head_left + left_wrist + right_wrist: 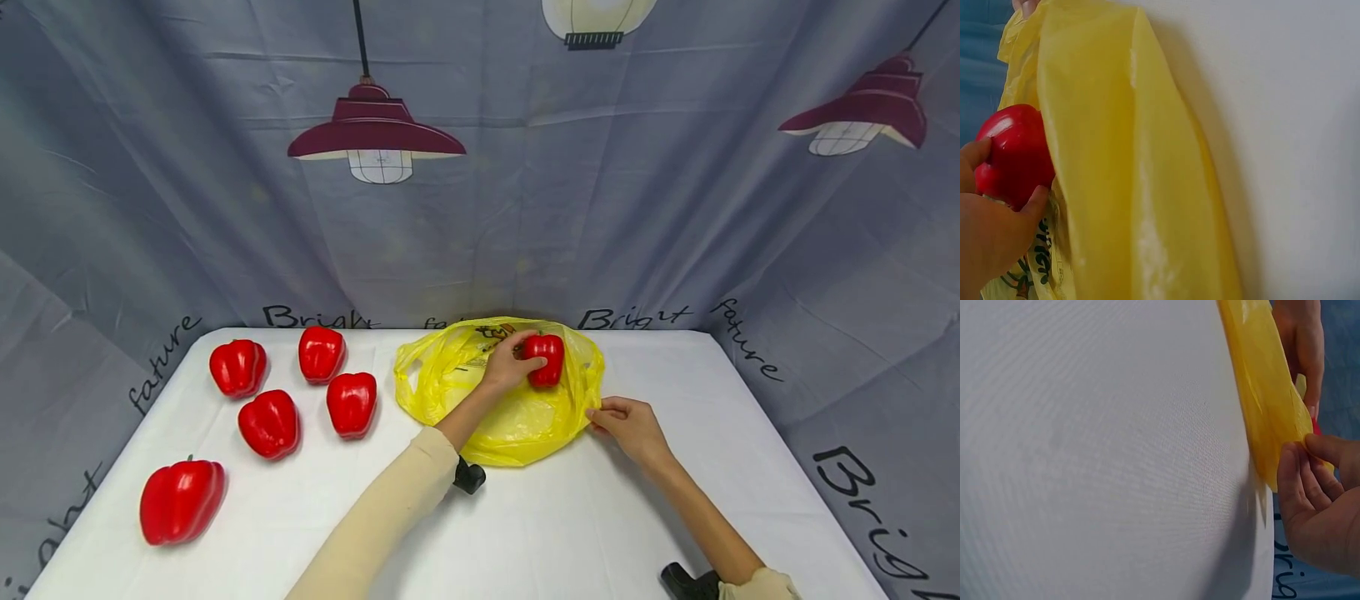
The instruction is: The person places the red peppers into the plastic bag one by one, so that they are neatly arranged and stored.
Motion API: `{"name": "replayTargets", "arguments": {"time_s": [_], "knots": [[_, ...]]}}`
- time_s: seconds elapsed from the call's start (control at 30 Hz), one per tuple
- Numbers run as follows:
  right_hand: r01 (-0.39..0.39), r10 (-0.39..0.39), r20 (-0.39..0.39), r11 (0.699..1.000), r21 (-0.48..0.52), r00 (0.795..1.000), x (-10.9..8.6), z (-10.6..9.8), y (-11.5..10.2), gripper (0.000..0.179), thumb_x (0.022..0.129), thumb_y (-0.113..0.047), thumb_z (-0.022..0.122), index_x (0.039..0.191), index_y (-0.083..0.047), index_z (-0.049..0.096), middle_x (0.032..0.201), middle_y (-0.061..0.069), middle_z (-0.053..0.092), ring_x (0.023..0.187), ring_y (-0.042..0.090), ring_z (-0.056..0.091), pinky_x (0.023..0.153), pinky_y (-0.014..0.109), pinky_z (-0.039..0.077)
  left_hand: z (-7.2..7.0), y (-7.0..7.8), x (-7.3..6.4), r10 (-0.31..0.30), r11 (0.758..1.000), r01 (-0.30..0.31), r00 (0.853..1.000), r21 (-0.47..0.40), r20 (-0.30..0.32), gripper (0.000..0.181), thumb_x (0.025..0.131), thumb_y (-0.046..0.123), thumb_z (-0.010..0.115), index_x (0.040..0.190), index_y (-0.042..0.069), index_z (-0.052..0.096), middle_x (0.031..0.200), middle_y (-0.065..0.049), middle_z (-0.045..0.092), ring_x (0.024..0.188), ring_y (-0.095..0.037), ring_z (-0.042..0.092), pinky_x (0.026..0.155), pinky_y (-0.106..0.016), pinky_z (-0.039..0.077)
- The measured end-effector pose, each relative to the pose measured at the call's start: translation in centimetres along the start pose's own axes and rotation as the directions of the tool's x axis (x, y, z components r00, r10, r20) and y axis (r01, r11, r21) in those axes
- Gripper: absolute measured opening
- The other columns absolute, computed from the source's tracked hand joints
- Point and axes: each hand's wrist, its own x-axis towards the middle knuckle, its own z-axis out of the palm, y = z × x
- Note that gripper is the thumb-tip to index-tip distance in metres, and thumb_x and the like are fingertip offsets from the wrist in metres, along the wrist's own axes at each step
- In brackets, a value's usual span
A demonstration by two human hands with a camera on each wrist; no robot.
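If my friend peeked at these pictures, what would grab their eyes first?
Probably the bright yellow bag toward the far side of the white table: the left hand holds a red pepper at its opening, the right hand pinches its edge. Next, five more red peppers sit left of it. Dark red lamps show high on the blue-grey cloth behind.

White tbl (570, 533) has 5 red peppers (352, 405) at L, yellow bag (517, 442) mid.
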Motion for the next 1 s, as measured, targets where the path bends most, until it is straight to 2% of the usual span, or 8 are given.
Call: {"name": "replayTargets", "arguments": {"time_s": [0.33, 0.5, 1.0], "knots": [[0.01, -0.01, 0.004, 1.0, 0.006, 1.0, 0.13, -0.23, 0.02, 0.031, 0.095, -0.015, 0.07, 0.112, 0.011, 0.066, 0.091, 0.011, 0.073, 0.085, 0.024, 0.07, 0.075, 0.026, 0.058, 0.36, -0.08, 0.14, -0.016, 0.999, 0.016, 1.0, 0.034, -0.006, 0.05, 0.09, 0.012, 0.075, 0.138, 0.015, 0.061, 0.132, -0.01, 0.061, 0.112, -0.028, 0.06, 0.091, -0.034, 0.054], [0.01, -0.01, 0.005, 1.0, 0.023, 1.0, 0.07, -0.26, -0.24, 0.031, 0.095, -0.013, 0.07, 0.112, 0.012, 0.066, 0.092, 0.013, 0.073, 0.084, 0.023, 0.07, 0.075, 0.028, 0.059, 0.22, -0.23, 0.18, -0.004, 0.999, 0.004, 1.0, 0.048, -0.007, 0.051, 0.09, 0.014, 0.075, 0.139, 0.014, 0.06, 0.129, -0.01, 0.062, 0.109, -0.027, 0.06, 0.09, -0.033, 0.054], [0.01, -0.011, 0.009, 0.999, 0.037, 1.0, 0.23, -0.23, -0.34, 0.033, 0.094, -0.014, 0.071, 0.112, 0.012, 0.065, 0.092, 0.012, 0.073, 0.084, 0.022, 0.071, 0.075, 0.028, 0.059, -0.17, -0.58, 0.39, 0.018, 1.0, -0.019, 0.999, 0.01, 0.034, 0.052, 0.091, 0.012, 0.074, 0.14, 0.011, 0.058, 0.128, -0.011, 0.061, 0.11, -0.028, 0.059, 0.092, -0.035, 0.053]]}}
